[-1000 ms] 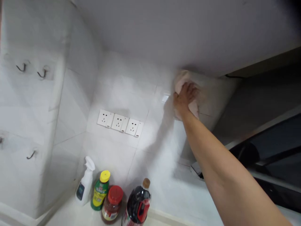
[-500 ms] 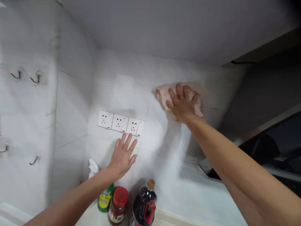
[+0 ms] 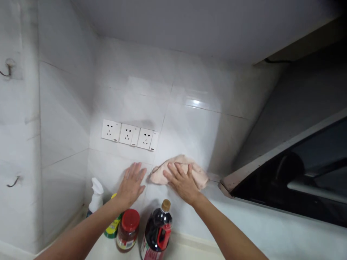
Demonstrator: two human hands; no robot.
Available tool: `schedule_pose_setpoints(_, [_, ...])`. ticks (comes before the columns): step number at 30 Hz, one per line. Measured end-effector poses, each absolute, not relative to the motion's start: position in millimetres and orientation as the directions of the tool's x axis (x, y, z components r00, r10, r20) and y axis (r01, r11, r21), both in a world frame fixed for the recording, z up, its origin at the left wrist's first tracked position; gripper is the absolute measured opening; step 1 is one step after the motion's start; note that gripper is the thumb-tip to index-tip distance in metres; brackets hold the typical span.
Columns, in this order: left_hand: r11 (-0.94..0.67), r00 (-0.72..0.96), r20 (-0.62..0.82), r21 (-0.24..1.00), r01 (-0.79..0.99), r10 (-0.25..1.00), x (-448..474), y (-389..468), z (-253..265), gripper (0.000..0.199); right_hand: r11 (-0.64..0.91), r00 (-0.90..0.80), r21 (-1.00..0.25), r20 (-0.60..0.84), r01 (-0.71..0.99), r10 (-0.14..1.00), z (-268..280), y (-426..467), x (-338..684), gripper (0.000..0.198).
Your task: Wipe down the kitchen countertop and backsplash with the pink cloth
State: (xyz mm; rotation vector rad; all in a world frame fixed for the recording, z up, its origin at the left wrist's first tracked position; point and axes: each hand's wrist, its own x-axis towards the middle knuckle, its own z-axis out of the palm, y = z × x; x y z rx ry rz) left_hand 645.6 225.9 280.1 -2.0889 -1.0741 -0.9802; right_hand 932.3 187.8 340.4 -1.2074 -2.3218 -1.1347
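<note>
A pale pink cloth [image 3: 196, 175] lies bunched against the white tiled wall [image 3: 189, 133]. My right hand [image 3: 184, 182] presses flat on it with fingers spread, so the cloth is pinned between palm and tiles. To the left, my left hand [image 3: 131, 184] rests on or very near the wall below the sockets [image 3: 127, 134], its fingers stretched out and nothing in it. Under my hands stand a dark bottle with a red handle [image 3: 157, 229] and a jar with a red lid [image 3: 128, 229].
A white spray bottle [image 3: 97, 196] and a green and yellow container [image 3: 111, 227] stand at left, partly behind my forearm. A dark range hood [image 3: 298, 173] juts out at right. Overhead is a grey cabinet underside [image 3: 189, 25]. Hooks [image 3: 13, 181] hang on the left wall.
My right hand has brought the cloth down and to the left, from high on the wall to below socket height. My left hand stays spread near the sockets. The view has shifted slightly right.
</note>
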Motion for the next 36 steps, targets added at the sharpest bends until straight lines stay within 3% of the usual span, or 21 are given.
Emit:
schedule_pose_setpoints(4, [-0.371, 0.184, 0.838, 0.024, 0.928, 0.513, 650.2, 253.5, 293.2, 0.083, 0.419, -0.682, 0.551, 0.463, 0.722, 0.566, 356.2, 186.4, 940.9, 0.060])
schedule_pose_setpoints(6, [-0.357, 0.149, 0.839, 0.058, 0.932, 0.524, 656.2, 265.0, 293.3, 0.090, 0.328, -0.596, 0.510, 0.559, 0.795, 0.576, 396.2, 190.0, 939.0, 0.055])
schedule_pose_setpoints(8, [-0.343, 0.131, 0.843, 0.066, 0.937, 0.521, 661.2, 273.9, 288.6, 0.091, 0.153, -0.375, 0.350, 0.754, 0.924, 0.539, 450.8, 193.4, 938.2, 0.052])
schedule_pose_setpoints(11, [-0.320, 0.126, 0.847, 0.055, 0.946, 0.517, 663.8, 281.6, 280.8, 0.090, -0.022, 0.114, -0.114, 0.933, 0.993, 0.340, 538.2, 192.7, 948.5, 0.059])
schedule_pose_setpoints(15, [-0.318, 0.140, 0.833, 0.046, 0.947, 0.535, 662.1, 283.0, 278.6, 0.091, -0.069, 0.449, -0.444, 0.876, 0.893, 0.177, 605.2, 185.4, 975.4, 0.067])
schedule_pose_setpoints(18, [-0.334, 0.149, 0.821, 0.054, 0.941, 0.551, 661.6, 281.3, 280.2, 0.094, -0.087, 0.585, -0.578, 0.803, 0.811, 0.113, 590.6, 188.9, 978.1, 0.068])
schedule_pose_setpoints(21, [-0.355, 0.155, 0.810, 0.070, 0.932, 0.566, 662.0, 279.7, 281.6, 0.096, -0.089, 0.560, -0.554, 0.823, 0.828, 0.095, 528.2, 197.8, 962.3, 0.068])
schedule_pose_setpoints(24, [-0.363, 0.164, 0.798, 0.073, 0.929, 0.579, 662.5, 278.2, 282.4, 0.098, -0.056, 0.394, -0.391, 0.907, 0.919, 0.149, 436.2, 201.6, 952.0, 0.067])
schedule_pose_setpoints(31, [-0.353, 0.165, 0.791, 0.068, 0.933, 0.589, 663.8, 278.1, 282.1, 0.102, 0.063, 0.135, -0.179, 0.892, 0.982, 0.431, 199.4, 170.6, 996.0, 0.040])
schedule_pose_setpoints(34, [-0.345, 0.169, 0.773, 0.068, 0.936, 0.611, 664.4, 279.5, 280.8, 0.102, 0.119, 0.079, -0.158, 0.865, 0.980, 0.496, 161.4, 155.3, 1016.4, 0.036])
schedule_pose_setpoints(36, [-0.343, 0.173, 0.760, 0.069, 0.937, 0.627, 664.4, 279.8, 280.1, 0.101, 0.129, 0.024, -0.101, 0.867, 0.986, 0.498, 175.4, 155.0, 1019.4, 0.036])
